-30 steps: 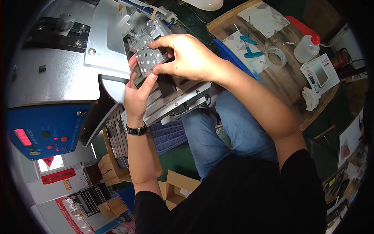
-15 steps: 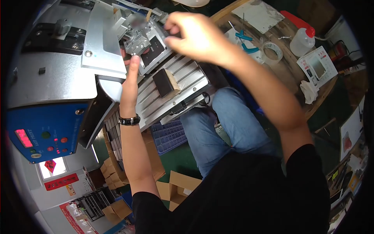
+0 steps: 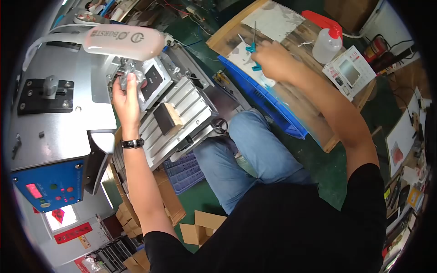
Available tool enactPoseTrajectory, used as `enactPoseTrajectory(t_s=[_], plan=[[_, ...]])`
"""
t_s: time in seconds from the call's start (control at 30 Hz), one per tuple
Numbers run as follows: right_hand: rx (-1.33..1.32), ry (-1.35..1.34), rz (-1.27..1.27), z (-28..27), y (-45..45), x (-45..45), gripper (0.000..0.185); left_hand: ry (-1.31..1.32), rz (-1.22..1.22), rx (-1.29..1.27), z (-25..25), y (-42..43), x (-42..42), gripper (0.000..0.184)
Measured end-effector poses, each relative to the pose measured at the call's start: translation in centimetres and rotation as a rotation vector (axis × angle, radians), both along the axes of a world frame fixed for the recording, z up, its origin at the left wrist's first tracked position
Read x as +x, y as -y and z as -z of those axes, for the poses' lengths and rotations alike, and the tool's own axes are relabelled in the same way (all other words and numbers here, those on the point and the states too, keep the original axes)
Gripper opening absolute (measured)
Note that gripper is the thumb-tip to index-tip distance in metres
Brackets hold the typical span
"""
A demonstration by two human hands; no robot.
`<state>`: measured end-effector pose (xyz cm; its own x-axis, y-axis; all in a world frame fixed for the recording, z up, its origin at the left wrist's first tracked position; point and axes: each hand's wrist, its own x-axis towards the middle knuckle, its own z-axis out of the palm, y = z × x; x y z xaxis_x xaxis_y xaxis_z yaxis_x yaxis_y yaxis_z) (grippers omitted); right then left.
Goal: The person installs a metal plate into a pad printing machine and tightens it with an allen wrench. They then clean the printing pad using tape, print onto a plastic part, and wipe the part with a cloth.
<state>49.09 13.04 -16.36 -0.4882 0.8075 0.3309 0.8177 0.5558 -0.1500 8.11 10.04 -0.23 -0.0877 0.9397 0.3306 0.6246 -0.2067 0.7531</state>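
The left hand (image 3: 126, 107) is clamped on the angular, shiny silver metal fixture (image 3: 136, 68) (partly hidden behind the pale pink lamp head (image 3: 125, 42)), beyond the grooved metal bed (image 3: 184, 98). Bare grooves flank the black block (image 3: 164, 119). The right hand (image 3: 273, 61) is at the teal-handled hex keys (image 3: 256, 67) near the wooden table's (image 3: 314, 107) edge; its finger closure I cannot tell.

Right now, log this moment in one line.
left hand: holding metal fixture | right hand: at teal-handled tools, grip unclear | black block: on slotted bed | bottle: on bench
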Motion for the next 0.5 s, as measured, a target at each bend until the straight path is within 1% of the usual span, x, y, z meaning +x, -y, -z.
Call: enactPoseTrajectory(t_s=[0.07,0.1,0.23,0.3,0.33,0.4,0.47,0.5], plan=[[0.082,0.181,0.037,1.9,0.0,-1.1,0.012,0.054,-0.007,-0.006,0.5,-0.3,-0.2,0.045],[0.084,0.173,0.036,2.6,-0.1,-1.3,0.012,0.047,-0.008,-0.003,0.7,-0.5,-0.3,0.045],[0.078,0.302,-0.044,4.4,-0.3,-2.4,0.011,0.177,0.032,0.012,0.6,-0.6,-1.5,0.044],[-0.020,0.157,-0.051,2.3,1.2,-1.6,0.017,0.178,0.027,0.020,0.5,-0.3,-1.2,0.044],[-0.024,0.132,-0.062,1.6,1.6,-2.0,0.017,0.182,0.031,0.021,0.6,-0.2,-0.7,0.044],[0.037,-0.210,0.049,0.4,1.6,-2.6,0.025,0.189,0.037,0.023,0.6,-0.3,0.0,0.044],[0.107,-0.392,0.050,-1.9,1.0,-1.8,0.026,0.158,0.018,0.017,0.9,-0.7,0.2,0.043],[0.102,-0.406,0.055,-3.3,0.7,-1.3,0.026,0.142,-0.005,0.018,1.0,-0.8,0.4,0.043]])
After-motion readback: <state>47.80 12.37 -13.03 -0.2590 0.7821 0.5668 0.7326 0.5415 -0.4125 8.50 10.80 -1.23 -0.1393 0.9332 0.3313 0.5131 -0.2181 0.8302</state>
